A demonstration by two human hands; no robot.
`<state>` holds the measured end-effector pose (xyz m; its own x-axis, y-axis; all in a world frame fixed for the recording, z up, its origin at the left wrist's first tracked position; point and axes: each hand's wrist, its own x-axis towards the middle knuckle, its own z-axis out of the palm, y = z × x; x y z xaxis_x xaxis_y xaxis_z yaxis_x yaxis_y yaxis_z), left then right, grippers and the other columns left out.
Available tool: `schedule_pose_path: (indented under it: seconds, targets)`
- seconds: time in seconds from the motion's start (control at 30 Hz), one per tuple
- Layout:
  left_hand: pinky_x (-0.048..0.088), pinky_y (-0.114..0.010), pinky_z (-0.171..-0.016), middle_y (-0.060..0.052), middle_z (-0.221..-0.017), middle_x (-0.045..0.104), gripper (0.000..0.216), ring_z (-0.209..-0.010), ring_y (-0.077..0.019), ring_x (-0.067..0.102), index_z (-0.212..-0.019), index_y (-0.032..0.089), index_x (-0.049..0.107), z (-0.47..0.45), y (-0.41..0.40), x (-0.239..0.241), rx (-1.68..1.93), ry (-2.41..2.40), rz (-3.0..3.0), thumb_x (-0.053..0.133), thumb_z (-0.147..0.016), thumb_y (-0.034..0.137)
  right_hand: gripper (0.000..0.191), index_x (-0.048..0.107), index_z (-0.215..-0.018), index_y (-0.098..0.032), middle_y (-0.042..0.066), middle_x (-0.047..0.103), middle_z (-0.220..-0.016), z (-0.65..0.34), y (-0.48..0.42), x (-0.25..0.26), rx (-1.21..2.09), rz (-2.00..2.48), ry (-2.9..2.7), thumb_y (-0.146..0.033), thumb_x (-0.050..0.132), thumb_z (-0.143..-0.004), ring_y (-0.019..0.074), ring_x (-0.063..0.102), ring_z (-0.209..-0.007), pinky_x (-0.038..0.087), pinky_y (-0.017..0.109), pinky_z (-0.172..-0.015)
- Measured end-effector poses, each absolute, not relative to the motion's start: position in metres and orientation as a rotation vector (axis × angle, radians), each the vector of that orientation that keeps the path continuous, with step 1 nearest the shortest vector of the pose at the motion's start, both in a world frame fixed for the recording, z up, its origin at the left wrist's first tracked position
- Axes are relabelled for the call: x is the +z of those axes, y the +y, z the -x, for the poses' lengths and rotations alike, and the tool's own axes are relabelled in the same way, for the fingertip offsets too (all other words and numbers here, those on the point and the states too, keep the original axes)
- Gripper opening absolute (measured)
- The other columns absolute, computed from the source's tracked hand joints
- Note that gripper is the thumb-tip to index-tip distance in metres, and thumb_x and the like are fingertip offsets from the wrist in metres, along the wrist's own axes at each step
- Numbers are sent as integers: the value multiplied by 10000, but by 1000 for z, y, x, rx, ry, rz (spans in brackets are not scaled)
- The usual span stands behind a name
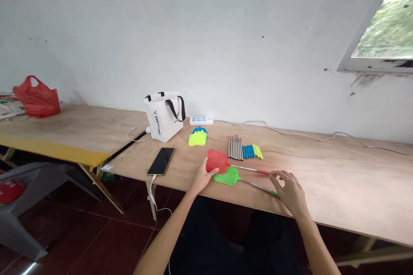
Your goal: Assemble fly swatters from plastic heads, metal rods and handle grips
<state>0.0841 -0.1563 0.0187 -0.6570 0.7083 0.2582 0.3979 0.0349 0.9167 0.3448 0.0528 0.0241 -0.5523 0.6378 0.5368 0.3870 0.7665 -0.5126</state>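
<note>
A fly swatter with a red mesh head (217,160) and a metal rod is held between both hands. My left hand (201,179) grips the left edge of its head. My right hand (290,191) pinches the end of its red handle. Just in front lies a second fly swatter with a green mesh head (228,177), its green handle partly behind my right hand. Beyond them are several grey metal rods (235,148), blue handles (248,151) and yellow handles (257,151). Farther left, a yellow mesh head (197,138) overlaps blue ones (200,129).
A phone (161,161) with a white cable lies left on the wooden table (338,180). Behind it stand a white bag (164,120) and a power strip (201,120). A cord (297,134) runs along the wall. A red plastic bag (38,99) sits on another table.
</note>
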Motion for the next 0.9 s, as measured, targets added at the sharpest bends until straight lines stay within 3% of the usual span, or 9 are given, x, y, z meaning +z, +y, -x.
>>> schedule_pose_path:
  seconds: [0.13, 0.23, 0.33, 0.43, 0.57, 0.63, 0.73, 0.83, 0.9]
  targets:
    - [465, -453, -1000, -157, -1266, 671, 598, -1173, -344, 620, -1319, 167, 559, -90, -156, 19, 1530, 2206, -1112, 723, -829, 469, 342, 717, -1074, -342, 56, 635, -1315, -370, 78, 14, 318, 805, -2382, -552, 626, -820, 328, 593, -1143, 497, 469, -877]
    - [393, -495, -1075, -194, -1382, 595, 715, -1305, -383, 518, -1425, 144, 489, -93, -156, 17, 1437, 2351, -1129, 723, -822, 451, 268, 738, -940, -332, 61, 551, -1433, -391, 98, 3, 318, 866, -2439, -502, 720, -734, 374, 513, -1286, 492, 510, -923]
    - [305, -513, -1145, -186, -1482, 520, 785, -1405, -388, 414, -1508, 155, 397, -92, -154, 13, 1404, 2373, -1159, 689, -840, 444, 165, 751, -852, -324, 51, 561, -1422, -401, 113, -4, 367, 857, -2411, -458, 671, -799, 354, 509, -1299, 489, 513, -966]
    - [229, -520, -1183, -185, -1538, 465, 843, -1457, -402, 336, -1546, 148, 340, -91, -152, 11, 1315, 2420, -1180, 677, -844, 471, 207, 769, -874, -315, 56, 547, -1426, -390, 112, -8, 372, 806, -2376, -464, 628, -847, 333, 524, -1280, 465, 525, -1034]
    - [266, -536, -1148, -213, -1553, 430, 854, -1416, -419, 368, -1578, 98, 277, -86, -155, 15, 926, 2679, -1208, 553, -921, 568, 323, 772, -959, -288, 61, 503, -1462, -357, 88, -10, 355, 733, -2402, -500, 531, -923, 323, 503, -1304, 445, 519, -1080]
    - [326, -520, -1104, -198, -1522, 472, 754, -1362, -395, 424, -1574, 118, 310, -81, -159, 19, 766, 2795, -1231, 446, -980, 561, 363, 751, -1056, -285, 68, 503, -1462, -345, 75, -9, 334, 701, -2448, -474, 452, -974, 306, 498, -1318, 434, 506, -1096]
    - [381, -489, -1056, -120, -1508, 508, 570, -1310, -341, 471, -1536, 237, 417, -70, -169, 24, 660, 2865, -1328, 369, -1030, 496, 399, 685, -1204, -280, 90, 503, -1464, -337, 63, -9, 263, 718, -2497, -433, 373, -1009, 310, 472, -1356, 393, 533, -1122]
    - [373, -491, -1071, -47, -1510, 522, 468, -1335, -307, 464, -1434, 333, 545, -63, -177, 25, 656, 2827, -1425, 347, -1047, 505, 424, 593, -1323, -281, 90, 534, -1446, -337, 61, -9, 257, 757, -2515, -372, 316, -1016, 291, 503, -1336, 390, 528, -1120]
    - [350, -497, -1102, -49, -1516, 518, 482, -1372, -299, 445, -1413, 324, 564, -62, -179, 24, 646, 2792, -1481, 360, -1037, 549, 439, 537, -1375, -277, 82, 566, -1426, -339, 64, -10, 281, 763, -2526, -345, 302, -1011, 276, 544, -1294, 391, 515, -1119]
